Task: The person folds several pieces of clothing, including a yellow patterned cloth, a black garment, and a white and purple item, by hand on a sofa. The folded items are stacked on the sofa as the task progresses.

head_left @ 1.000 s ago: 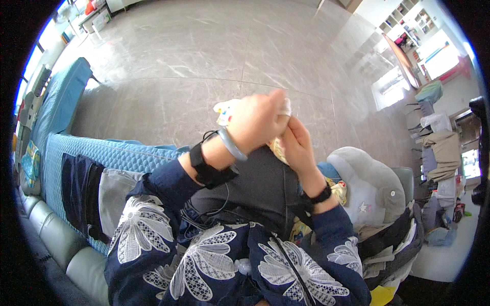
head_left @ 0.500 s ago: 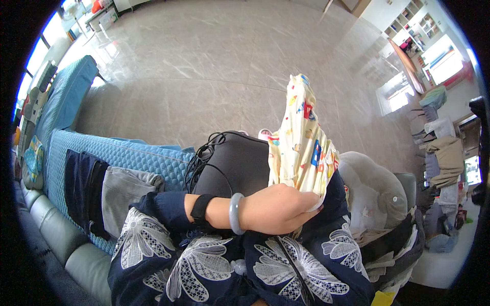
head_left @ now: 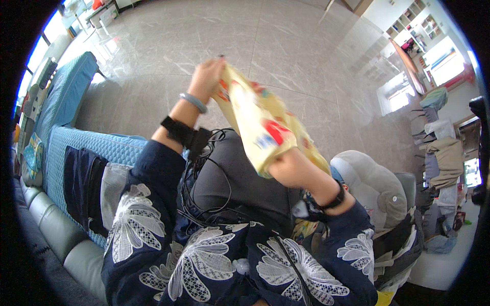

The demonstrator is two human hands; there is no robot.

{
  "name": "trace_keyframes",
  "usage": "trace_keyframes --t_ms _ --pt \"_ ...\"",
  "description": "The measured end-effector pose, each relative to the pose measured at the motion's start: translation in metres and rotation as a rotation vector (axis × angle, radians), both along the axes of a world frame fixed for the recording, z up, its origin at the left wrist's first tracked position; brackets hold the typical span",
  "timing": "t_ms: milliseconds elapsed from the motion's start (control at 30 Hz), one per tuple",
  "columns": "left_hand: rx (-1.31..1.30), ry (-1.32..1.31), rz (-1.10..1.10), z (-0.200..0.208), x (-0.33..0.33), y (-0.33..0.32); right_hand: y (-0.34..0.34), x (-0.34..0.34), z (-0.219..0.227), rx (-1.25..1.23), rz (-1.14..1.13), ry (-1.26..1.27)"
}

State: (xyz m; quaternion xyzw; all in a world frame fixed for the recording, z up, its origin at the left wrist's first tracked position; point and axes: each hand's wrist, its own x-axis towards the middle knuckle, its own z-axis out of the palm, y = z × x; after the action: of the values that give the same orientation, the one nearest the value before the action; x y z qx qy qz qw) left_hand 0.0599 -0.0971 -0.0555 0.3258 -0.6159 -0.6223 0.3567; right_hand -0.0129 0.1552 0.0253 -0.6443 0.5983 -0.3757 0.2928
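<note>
A pale yellow cloth garment (head_left: 258, 120) with red and blue prints is stretched slantwise over my lap and blurred by motion; its exact kind is unclear. At its far left end, my left hand (head_left: 208, 76) has its fingers closed on the fabric. My right hand (head_left: 290, 169) reaches into the near end, where the cloth covers its fingers, so its grip is hidden. The garment's lower part hangs past my right wrist. Black cables (head_left: 206, 191) lie in loops over the dark grey surface (head_left: 240, 178) below my hands.
On my left, dark trousers (head_left: 84, 188) and a grey folded garment (head_left: 115, 188) lie on a blue quilted sofa cover (head_left: 97, 140). A grey plush cushion (head_left: 375, 191) sits on my right, above piled clothes (head_left: 398, 255). Chairs draped with clothes (head_left: 444, 160) stand at far right.
My left hand has swung up and away to the left, pulling an end of the garment with it. My right hand and forearm, hidden before, now show at the garment's near end.
</note>
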Motion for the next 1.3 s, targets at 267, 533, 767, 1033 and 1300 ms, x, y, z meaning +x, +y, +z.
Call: trace_keyframes --t_ms 267,533,767,1033,1300 --pt "0.514 0.145 -0.388 0.049 0.016 0.008 0.070 -0.180 0.097 -0.520 -0.946 0.096" --pt "0.266 0.254 -0.720 0.120 0.000 0.079 -0.030 -0.053 0.038 -0.324 -0.342 0.630" --pt "-0.695 -0.236 -0.232 0.073 0.008 0.042 -0.059 -0.077 0.051 -0.246 -0.329 -0.194" --pt "-0.395 -0.336 0.033 -0.005 0.015 -0.013 -0.013 -0.102 0.126 -0.305 -0.488 -0.154" --pt "-0.348 -0.017 -0.137 0.059 -0.021 0.050 -0.005 -0.100 0.028 -0.030 -0.313 0.100"
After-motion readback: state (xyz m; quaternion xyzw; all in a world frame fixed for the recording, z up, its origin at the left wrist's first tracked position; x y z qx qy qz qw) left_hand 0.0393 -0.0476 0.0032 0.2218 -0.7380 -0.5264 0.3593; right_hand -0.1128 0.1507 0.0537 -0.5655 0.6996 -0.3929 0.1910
